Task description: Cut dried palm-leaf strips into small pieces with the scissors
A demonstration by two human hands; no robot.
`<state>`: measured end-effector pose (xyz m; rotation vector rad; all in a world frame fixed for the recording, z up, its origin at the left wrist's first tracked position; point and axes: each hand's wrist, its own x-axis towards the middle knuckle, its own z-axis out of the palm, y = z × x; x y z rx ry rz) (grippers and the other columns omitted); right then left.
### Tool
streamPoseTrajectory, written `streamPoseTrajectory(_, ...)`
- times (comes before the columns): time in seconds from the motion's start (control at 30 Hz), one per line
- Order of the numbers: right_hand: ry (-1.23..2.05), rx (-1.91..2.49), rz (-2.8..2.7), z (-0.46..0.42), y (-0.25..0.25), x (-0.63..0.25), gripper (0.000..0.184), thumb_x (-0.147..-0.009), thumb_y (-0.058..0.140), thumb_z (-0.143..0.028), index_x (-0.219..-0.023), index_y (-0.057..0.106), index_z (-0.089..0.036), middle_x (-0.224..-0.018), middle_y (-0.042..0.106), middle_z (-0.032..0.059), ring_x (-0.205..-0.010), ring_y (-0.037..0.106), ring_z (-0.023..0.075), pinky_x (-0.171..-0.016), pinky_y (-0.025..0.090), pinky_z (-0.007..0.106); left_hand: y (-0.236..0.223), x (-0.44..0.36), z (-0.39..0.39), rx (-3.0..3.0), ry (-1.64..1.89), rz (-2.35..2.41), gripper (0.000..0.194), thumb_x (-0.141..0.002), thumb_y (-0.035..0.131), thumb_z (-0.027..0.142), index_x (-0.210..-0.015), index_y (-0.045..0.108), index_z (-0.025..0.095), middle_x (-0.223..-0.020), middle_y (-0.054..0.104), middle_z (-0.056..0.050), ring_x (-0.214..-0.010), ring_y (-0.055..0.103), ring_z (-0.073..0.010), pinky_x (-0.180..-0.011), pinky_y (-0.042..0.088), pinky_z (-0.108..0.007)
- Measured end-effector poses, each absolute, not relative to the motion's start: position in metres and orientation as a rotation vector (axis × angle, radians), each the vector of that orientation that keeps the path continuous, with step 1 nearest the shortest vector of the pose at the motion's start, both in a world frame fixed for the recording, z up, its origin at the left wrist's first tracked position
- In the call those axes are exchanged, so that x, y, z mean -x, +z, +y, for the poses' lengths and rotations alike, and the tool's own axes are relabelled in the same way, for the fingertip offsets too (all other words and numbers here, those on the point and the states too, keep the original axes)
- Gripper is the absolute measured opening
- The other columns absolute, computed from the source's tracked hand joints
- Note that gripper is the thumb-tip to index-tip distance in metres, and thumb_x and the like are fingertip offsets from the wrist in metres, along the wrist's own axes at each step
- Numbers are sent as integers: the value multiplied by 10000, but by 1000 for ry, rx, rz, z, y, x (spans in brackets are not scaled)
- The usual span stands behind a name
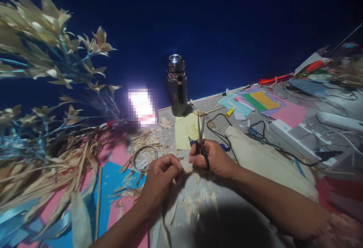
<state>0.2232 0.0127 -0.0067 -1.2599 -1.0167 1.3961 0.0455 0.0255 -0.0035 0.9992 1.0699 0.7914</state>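
My right hand [214, 159] grips a pair of scissors [200, 129], its dark handles in the fingers and the narrow blades pointing up and slightly parted. Left of it, my left hand [163, 174] is closed in a pinch; a thin strip of dried husk [165, 221] trails beneath it, and the fingertips partly hide what is pinched. The two hands are a short gap apart above a grey tabletop. Pale husk scraps [198, 202] lie below them. A yellow paper sheet [184, 129] lies just beyond. Beside it, a roll of tape [144, 157] is near my left hand.
A dark steel flask [178, 89] stands at the back edge, with a bright blurred light [142, 106] to its left. Husk flowers on blue stems [65, 47] rise at left over piled dried husks [31, 168]. At right are a cream cloth [263, 157], a power strip [300, 142], cables and coloured papers.
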Motion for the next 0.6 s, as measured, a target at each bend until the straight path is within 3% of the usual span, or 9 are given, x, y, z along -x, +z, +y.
streamPoseTrajectory(0.17, 1158, 1265, -1376, 5, -8, -223, 184, -712, 658, -161, -895, 662, -175, -651, 526, -48, -558, 437, 95, -548, 359, 234, -12, -45, 32, -849, 717, 934, 165, -701, 651, 191, -559, 569, 174, -444, 507, 26, -457, 431, -103, -510, 343, -237)
streamPoseTrajectory(0.3, 1034, 1258, -1515, 4, -11, -221, 104, -732, 702, -219, -794, 635, -170, -675, 554, -26, -567, 445, 99, -544, 362, 240, -16, -44, 36, -776, 630, 819, 141, -670, 645, 180, -541, 591, 166, -429, 502, 11, -448, 414, -112, -522, 347, -263)
streamPoseTrajectory(0.47, 1135, 1251, -1255, 8, -13, -221, 170, -767, 707, -306, -810, 607, -176, -680, 567, -16, -577, 475, 111, -549, 390, 249, -16, -43, 39, -665, 555, 691, 216, -743, 595, 199, -530, 605, 164, -434, 490, -4, -461, 442, -147, -557, 394, -320)
streamPoseTrajectory(0.6, 1146, 1184, -1360, 6, -13, -223, 211, -753, 707, -273, -931, 643, -179, -683, 568, -26, -559, 480, 108, -535, 391, 241, -18, -42, 39, -610, 564, 684, 214, -741, 573, 172, -530, 607, 160, -435, 488, -5, -455, 452, -150, -554, 397, -323)
